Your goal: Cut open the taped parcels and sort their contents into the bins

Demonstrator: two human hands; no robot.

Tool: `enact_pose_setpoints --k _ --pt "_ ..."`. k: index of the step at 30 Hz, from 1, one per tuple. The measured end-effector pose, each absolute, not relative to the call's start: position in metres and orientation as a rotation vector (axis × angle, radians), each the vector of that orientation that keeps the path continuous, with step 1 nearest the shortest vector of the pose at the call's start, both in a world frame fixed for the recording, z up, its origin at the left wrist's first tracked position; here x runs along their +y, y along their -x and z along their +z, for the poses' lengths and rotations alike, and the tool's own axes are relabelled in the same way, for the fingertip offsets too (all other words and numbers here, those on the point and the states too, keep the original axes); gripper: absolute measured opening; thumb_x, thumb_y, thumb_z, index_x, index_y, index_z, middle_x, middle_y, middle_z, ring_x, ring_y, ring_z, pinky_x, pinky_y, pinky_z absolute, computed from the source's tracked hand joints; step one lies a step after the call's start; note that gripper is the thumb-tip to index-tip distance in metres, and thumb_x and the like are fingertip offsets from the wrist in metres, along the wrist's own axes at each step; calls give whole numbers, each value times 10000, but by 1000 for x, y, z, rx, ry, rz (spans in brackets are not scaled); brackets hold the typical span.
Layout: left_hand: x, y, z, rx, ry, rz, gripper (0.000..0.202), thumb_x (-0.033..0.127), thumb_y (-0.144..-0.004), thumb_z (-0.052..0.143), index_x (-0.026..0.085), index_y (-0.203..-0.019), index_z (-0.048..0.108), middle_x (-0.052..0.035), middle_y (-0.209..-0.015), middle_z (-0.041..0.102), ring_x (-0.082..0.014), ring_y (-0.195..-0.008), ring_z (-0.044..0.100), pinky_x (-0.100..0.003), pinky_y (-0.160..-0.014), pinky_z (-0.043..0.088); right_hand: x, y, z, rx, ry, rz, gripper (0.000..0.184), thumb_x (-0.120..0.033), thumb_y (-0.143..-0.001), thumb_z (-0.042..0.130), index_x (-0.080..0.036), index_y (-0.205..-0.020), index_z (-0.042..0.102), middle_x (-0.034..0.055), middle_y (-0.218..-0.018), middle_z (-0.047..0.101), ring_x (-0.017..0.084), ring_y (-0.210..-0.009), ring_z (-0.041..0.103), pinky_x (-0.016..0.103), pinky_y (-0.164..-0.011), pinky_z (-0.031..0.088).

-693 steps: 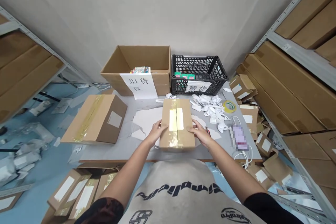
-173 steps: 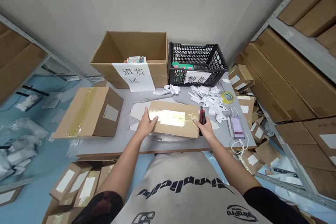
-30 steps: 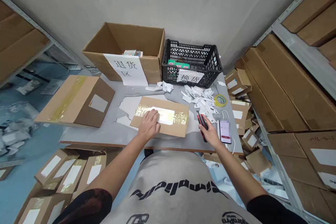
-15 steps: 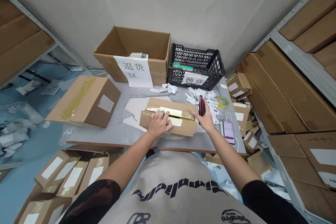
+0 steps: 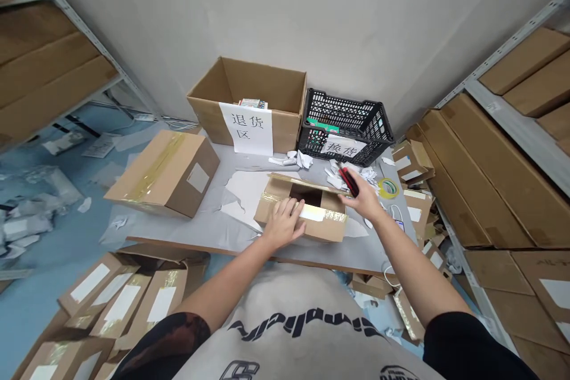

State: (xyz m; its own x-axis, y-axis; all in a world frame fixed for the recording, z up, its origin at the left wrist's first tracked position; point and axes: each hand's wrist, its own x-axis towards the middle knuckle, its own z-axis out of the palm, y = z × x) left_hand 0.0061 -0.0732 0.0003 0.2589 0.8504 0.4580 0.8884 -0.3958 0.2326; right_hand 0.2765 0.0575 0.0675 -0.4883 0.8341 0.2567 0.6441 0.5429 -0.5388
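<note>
Gaping open: carton (image 5: 307, 228), interior (image 5: 310, 194) indistinct

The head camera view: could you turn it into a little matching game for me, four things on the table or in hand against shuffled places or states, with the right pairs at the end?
Things
1. red-and-black cutter
2. black crate
3. tape roll
4. small carton

Places or states
A. gaping open, with the left hand on it
B. to the right of the white paper scraps
C. held in the right hand
D. with green packs inside

Right pairs
1-C, 2-D, 3-B, 4-A
</note>
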Motion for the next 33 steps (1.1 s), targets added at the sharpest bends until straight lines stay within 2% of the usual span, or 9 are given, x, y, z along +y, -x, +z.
enact_pose_setpoints --k 2,5,9,12,15,18,23,28,33 --pt "-77 -4 -1 -1651 2481 -841 559 349 -881 552 170 -1407 493 -186 -1393 503 -356 -1350 407 -510 -1085 350 61 -280 74 -2311 1152 603 974 -345 -683 813 -273 -1526 330 67 -1524 430 310 -1369 442 427 -1151 334" --pt "-88 6 -1 -1534 2564 -913 492 258 -879 545 208 -1368 536 -159 -1469 444 -337 -1413 339 -516 -1120 338 55 -285 66 -2387 1166 874 910 -395 -656 833 -288 -1468 437 66 -1410 566 318 -1280 541 446 -1099 399" --pt "-85 34 4 -1570 2592 -966 498 219 -897 518 275 -1392 513 -102 -1516 407 -298 -1435 322 -498 -1158 308 31 -287 32 -2044 1405 832 912 -439 -656 820 -263 -1459 425 88 -1371 593 316 -1262 552 482 -1082 405" --pt "-56 60 8 -2067 2345 -1001 554 351 -901 545 261 -1440 454 -123 -1544 363 -345 -1447 287 -534 -1155 275 12 -280 5 -1765 1515 771 930 -458 -597 839 -223 -1413 460 108 -1366 588 316 -1229 565 487 -1069 414" --pt "-22 81 6 -2733 2171 -943 830 555 -862 556 141 -1525 277 -217 -1477 440 -374 -1353 435 -511 -1069 379 -2 -269 -13 -1370 1654 893 757 -494 -569 835 -179 -1216 598 106 -1132 709 316 -1021 657 476 -913 518" --pt "-6 91 -2 -3096 2231 -933 795 655 -854 499 155 -1465 399 -187 -1372 567 -354 -1227 564 -456 -993 441 -8 -258 -20 -1048 1622 1120 558 -464 -556 843 -188 -1005 658 71 -937 748 294 -868 687 410 -756 562" --pt "-16 90 -13 -3017 2316 -1128 614 651 -871 477 236 -1313 570 -101 -1255 665 -329 -1151 606 -439 -982 439 -8 -246 -12 -860 1537 1237 450 -388 -571 844 -229 -952 665 37 -904 753 267 -824 693 358 -702 559" --pt "-26 92 -11 -2817 2300 -1538 596 612 -885 496 239 -1351 515 -78 -1283 645 -278 -1183 595 -402 -1014 445 0 -251 11 -759 1401 1216 367 -440 -605 842 -230 -736 571 -14 -708 680 199 -685 654 310 -637 530" --pt "-44 88 -32 -2471 2308 -2045 678 479 -861 601 241 -1445 352 -97 -1409 533 -240 -1284 523 -368 -1023 472 2 -263 9 -592 1182 1302 433 -472 -606 853 -228 -714 512 -16 -722 669 163 -675 654 273 -601 528"
